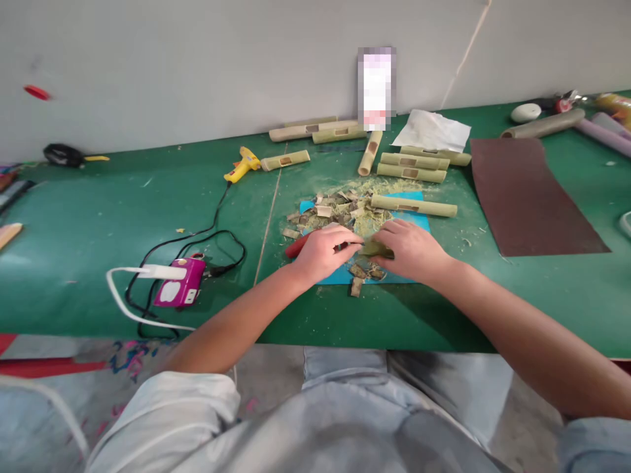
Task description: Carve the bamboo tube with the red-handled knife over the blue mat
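My right hand [411, 244] is closed around a green bamboo tube [377, 248], mostly hidden under the fingers. At the tube's left end, my left hand [326, 253] has thumb and fingertips pinched together on it; the exact contact is blurred. A red handle [296, 246] shows behind the left hand, and I cannot tell whether the hand touches it. Below both hands is a blue sheet [340, 276], partly covered by bamboo chips [324, 211] and pale shavings. A notched bamboo tube [419, 205] lies across the sheet just beyond my right hand.
Several notched bamboo tubes [411, 173] lie toward the wall, near a white tissue [432, 131] and a propped phone [376, 89]. To the left are a yellow glue gun [242, 164] and a purple power adapter [181, 282] with cords. Brown sandpaper [535, 197] lies right.
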Motion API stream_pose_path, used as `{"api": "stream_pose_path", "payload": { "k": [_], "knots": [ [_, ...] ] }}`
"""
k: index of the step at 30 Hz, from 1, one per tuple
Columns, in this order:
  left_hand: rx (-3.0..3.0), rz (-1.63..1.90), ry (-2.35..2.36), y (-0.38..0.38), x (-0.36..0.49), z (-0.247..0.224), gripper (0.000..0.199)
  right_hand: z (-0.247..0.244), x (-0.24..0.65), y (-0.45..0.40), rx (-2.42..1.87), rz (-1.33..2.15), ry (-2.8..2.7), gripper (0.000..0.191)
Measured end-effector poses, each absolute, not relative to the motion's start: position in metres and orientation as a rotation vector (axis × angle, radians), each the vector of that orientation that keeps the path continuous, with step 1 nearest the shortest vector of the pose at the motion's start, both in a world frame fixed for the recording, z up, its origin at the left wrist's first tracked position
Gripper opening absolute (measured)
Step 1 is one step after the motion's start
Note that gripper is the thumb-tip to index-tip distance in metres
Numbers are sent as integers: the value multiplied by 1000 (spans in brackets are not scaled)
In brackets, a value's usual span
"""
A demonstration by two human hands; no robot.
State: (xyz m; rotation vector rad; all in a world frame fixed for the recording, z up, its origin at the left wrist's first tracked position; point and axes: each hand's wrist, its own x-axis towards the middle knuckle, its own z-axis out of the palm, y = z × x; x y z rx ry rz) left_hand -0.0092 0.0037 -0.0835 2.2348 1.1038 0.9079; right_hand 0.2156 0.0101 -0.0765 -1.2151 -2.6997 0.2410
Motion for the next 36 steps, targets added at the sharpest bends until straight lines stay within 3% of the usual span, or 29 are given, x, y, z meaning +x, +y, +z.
{"api": "stream_pose_path", "payload": {
  "k": [15, 36],
  "knots": [
    [2433, 797, 826, 2, -25, -89, 19, -89, 219, 22, -935, 665, -2529, 14],
    [2371, 697, 773, 15, -22, -88, 20, -87, 219, 22, -936, 707, -2511, 12]
  ]
}}
